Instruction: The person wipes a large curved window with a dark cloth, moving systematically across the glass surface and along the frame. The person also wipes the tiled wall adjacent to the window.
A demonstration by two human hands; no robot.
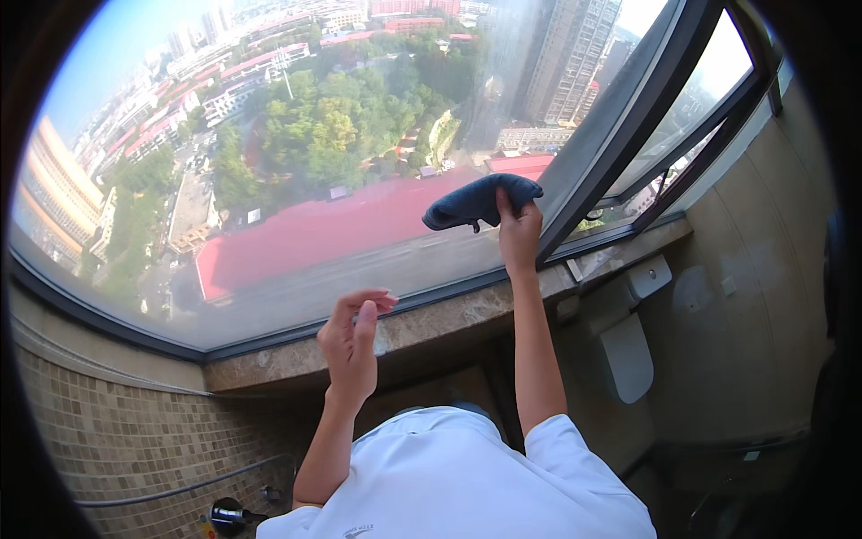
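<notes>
A folded dark blue cloth [471, 201] is pinched between the thumb and fingers of my right hand [520, 232]. Both are raised in front of a large window pane [323, 202]; whether the cloth touches the glass I cannot tell. My left hand [350, 343] is lifted above the stone windowsill [444, 313], fingers curled with a gap to the thumb, holding nothing. The pane looks hazy in places, and red roofs, trees and tall buildings show through it.
To the right, a dark-framed window sash [667, 148] stands tilted outward. A white toilet [627, 357] sits below the sill at right. Mosaic tile wall [135, 411], a metal rail [195, 484] and a shower fitting [229, 515] are at lower left.
</notes>
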